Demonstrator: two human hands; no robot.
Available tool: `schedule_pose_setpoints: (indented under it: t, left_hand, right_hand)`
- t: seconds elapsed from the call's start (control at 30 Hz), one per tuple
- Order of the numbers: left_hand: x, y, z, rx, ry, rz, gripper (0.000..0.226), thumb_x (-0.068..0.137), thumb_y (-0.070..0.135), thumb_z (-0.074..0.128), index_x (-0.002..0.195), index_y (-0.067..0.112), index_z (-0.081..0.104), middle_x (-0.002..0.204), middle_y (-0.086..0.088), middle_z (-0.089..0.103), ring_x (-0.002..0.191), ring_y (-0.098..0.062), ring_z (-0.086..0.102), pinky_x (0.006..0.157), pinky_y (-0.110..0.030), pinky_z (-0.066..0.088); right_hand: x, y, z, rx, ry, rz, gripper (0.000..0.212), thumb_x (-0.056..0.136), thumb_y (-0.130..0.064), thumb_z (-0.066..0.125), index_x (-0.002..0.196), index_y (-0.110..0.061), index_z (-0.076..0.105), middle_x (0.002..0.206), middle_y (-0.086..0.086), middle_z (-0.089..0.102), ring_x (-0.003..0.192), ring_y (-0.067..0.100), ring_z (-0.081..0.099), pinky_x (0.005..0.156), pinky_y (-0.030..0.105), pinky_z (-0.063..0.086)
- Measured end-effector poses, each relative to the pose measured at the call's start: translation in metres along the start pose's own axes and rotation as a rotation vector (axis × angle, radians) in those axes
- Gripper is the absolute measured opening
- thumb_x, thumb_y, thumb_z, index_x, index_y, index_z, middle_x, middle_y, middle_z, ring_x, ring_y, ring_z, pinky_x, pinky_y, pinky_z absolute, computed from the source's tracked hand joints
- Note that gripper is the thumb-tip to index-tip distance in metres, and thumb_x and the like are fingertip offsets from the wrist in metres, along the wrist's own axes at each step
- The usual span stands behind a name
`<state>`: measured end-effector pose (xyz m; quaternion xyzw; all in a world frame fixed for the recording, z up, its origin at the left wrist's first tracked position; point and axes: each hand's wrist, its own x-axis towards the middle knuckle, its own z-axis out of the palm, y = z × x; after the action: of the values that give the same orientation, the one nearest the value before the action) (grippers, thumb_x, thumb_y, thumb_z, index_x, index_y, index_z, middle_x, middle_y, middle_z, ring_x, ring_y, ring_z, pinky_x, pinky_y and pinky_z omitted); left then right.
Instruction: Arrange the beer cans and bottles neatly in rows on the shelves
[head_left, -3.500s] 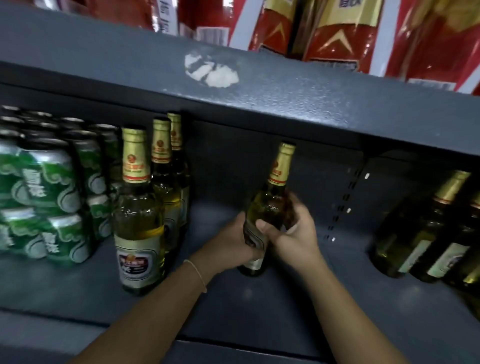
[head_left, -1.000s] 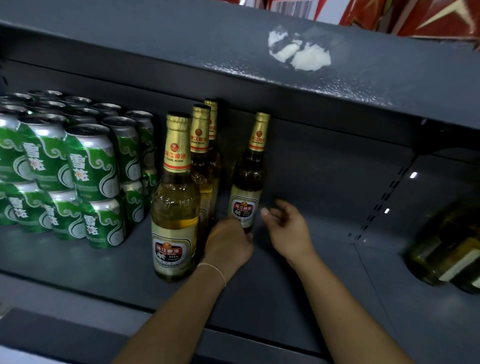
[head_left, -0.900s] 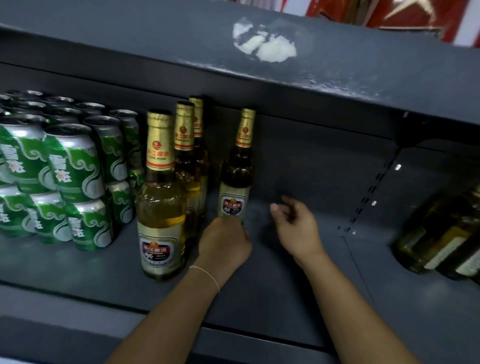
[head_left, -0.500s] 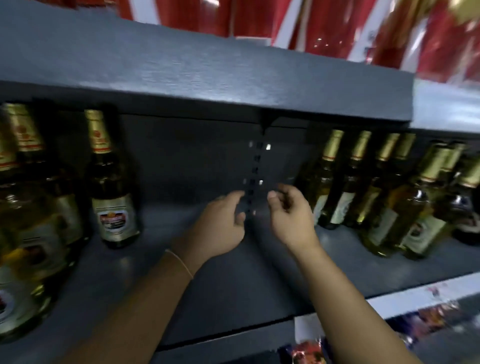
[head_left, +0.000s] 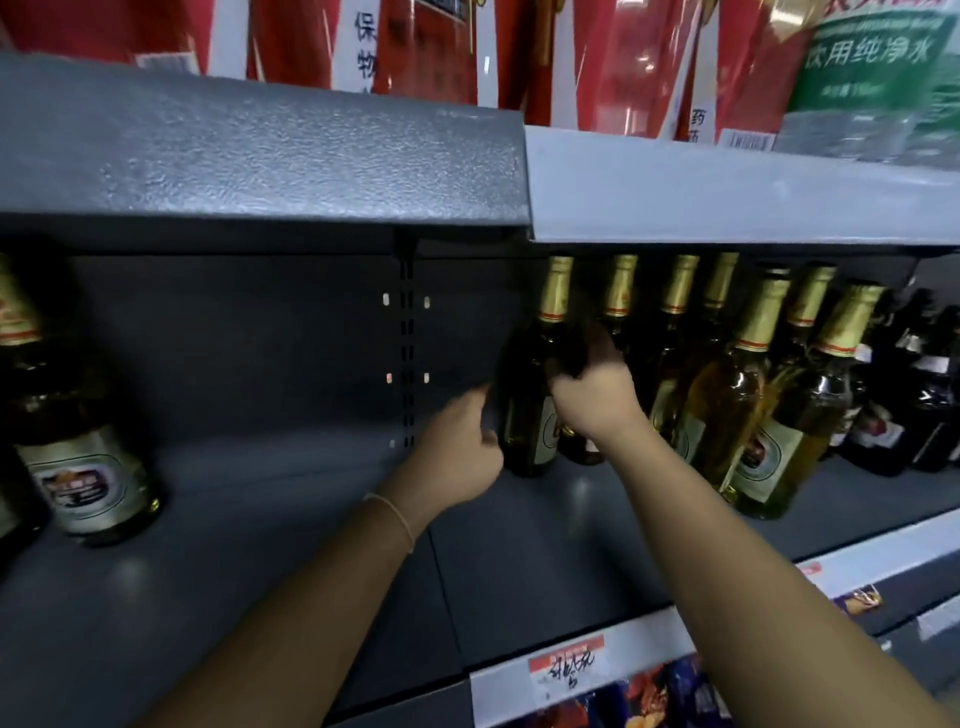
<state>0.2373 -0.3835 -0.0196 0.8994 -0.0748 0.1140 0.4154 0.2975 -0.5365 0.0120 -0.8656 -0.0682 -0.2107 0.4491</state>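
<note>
The shelf bay was dim, deepest in shadow behind the right hand's fingers (head_left: 602, 348), which looked dark and smeared. Light fell from above onto the upper shelf's front edge (head_left: 260, 161), giving a grainy sheen. Straight lines bowed toward the frame edges; the packaging overhead (head_left: 649, 57) was blurred.

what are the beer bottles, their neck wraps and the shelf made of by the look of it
Beer bottles: apparently clear glass, glossy, with amber liquid showing through and sharp highlights.
Neck wraps: likely gold foil, with a metallic sheen and a red band.
Shelf: probably painted metal, dark grey, with a pebbled, slightly shiny finish and a slotted upright behind.
</note>
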Motion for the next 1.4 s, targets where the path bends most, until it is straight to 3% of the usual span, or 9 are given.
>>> schedule_pose_setpoints:
  t: [0.23, 0.4, 0.6, 0.7, 0.77, 0.87, 0.97, 1.1, 1.4]
  left_hand:
    - [-0.006, -0.021, 0.001, 0.044, -0.046, -0.112, 0.062, 0.094, 0.005, 0.044, 0.151, 0.014, 0.023, 0.152, -0.008, 0.035, 0.138, -0.021, 0.036, 0.115, -0.035, 0.031]
    - [-0.008, -0.030, -0.002, -0.046, -0.077, -0.185, 0.060, 0.094, 0.002, 0.042, 0.150, 0.015, 0.026, 0.151, -0.004, 0.038, 0.133, -0.018, 0.043, 0.112, -0.035, 0.036]
    - [-0.019, -0.029, -0.004, -0.147, -0.091, -0.176, 0.066, 0.094, 0.014, 0.058, 0.151, 0.016, 0.024, 0.152, -0.004, 0.037, 0.136, -0.017, 0.040, 0.112, -0.030, 0.036]
    - [-0.028, -0.032, -0.013, -0.146, -0.093, -0.152, 0.074, 0.091, 0.021, 0.065, 0.152, 0.016, 0.022, 0.152, -0.005, 0.036, 0.136, -0.018, 0.040, 0.111, -0.033, 0.037]
    - [-0.035, -0.036, -0.021, -0.168, -0.081, -0.149, 0.068, 0.088, 0.023, 0.069, 0.145, 0.020, 0.033, 0.144, -0.002, 0.045, 0.128, -0.015, 0.047, 0.108, -0.032, 0.041]
    - [-0.050, -0.047, -0.037, -0.237, -0.088, -0.136, 0.054, 0.070, 0.036, 0.080, 0.116, 0.034, 0.051, 0.124, 0.007, 0.061, 0.116, -0.010, 0.059, 0.100, -0.037, 0.049]
    - [-0.067, -0.061, -0.058, -0.294, -0.114, -0.128, 0.061, 0.065, 0.031, 0.087, 0.114, 0.034, 0.052, 0.116, 0.010, 0.066, 0.110, -0.005, 0.062, 0.097, -0.038, 0.052]
    - [-0.092, -0.077, -0.090, -0.355, -0.112, -0.114, 0.065, 0.066, 0.024, 0.088, 0.121, 0.030, 0.055, 0.115, 0.010, 0.069, 0.109, -0.006, 0.064, 0.097, -0.039, 0.052]
    - [-0.148, -0.133, -0.156, -0.302, 0.115, -0.266, 0.069, 0.048, 0.045, 0.091, 0.107, 0.028, 0.061, 0.102, 0.013, 0.072, 0.096, -0.004, 0.068, 0.089, -0.038, 0.056]
  right_hand:
    - [0.044, 0.007, 0.020, 0.033, -0.122, 0.034, 0.041, 0.082, -0.024, 0.067, 0.119, -0.018, 0.053, 0.111, 0.004, 0.065, 0.106, 0.025, 0.063, 0.098, 0.041, 0.050]
    - [0.045, 0.008, 0.028, 0.108, -0.049, 0.064, 0.049, 0.071, -0.053, 0.068, 0.110, -0.025, 0.063, 0.112, 0.003, 0.070, 0.107, 0.026, 0.065, 0.097, 0.045, 0.051]
    - [0.002, -0.011, 0.030, 0.155, 0.079, -0.161, 0.025, 0.079, -0.033, 0.079, 0.096, -0.016, 0.072, 0.078, -0.006, 0.068, 0.076, 0.013, 0.066, 0.070, 0.024, 0.049]
    - [-0.026, -0.029, 0.034, 0.242, 0.090, -0.246, 0.023, 0.076, -0.034, 0.080, 0.091, -0.017, 0.073, 0.053, -0.017, 0.056, 0.055, 0.000, 0.055, 0.061, 0.021, 0.044]
    - [-0.041, -0.043, 0.038, 0.301, 0.057, -0.224, 0.018, 0.077, -0.031, 0.082, 0.085, -0.019, 0.071, 0.047, -0.019, 0.056, 0.051, -0.002, 0.054, 0.058, 0.022, 0.046]
    - [-0.064, -0.067, 0.049, 0.397, -0.002, -0.217, 0.017, 0.075, -0.027, 0.083, 0.081, -0.015, 0.072, 0.060, -0.005, 0.069, 0.062, 0.014, 0.068, 0.064, 0.038, 0.058]
    - [-0.086, -0.089, 0.069, 0.442, -0.034, -0.242, 0.021, 0.075, -0.029, 0.083, 0.079, -0.012, 0.072, 0.067, 0.012, 0.070, 0.065, 0.029, 0.069, 0.063, 0.049, 0.057]
    - [-0.109, -0.117, 0.097, 0.497, -0.051, -0.227, 0.028, 0.071, -0.040, 0.081, 0.078, -0.015, 0.070, 0.068, 0.009, 0.070, 0.069, 0.030, 0.069, 0.064, 0.050, 0.057]
    - [-0.153, -0.178, 0.166, 0.580, -0.136, -0.189, 0.021, 0.070, -0.047, 0.081, 0.082, -0.033, 0.072, 0.080, -0.004, 0.074, 0.090, 0.025, 0.069, 0.079, 0.049, 0.058]
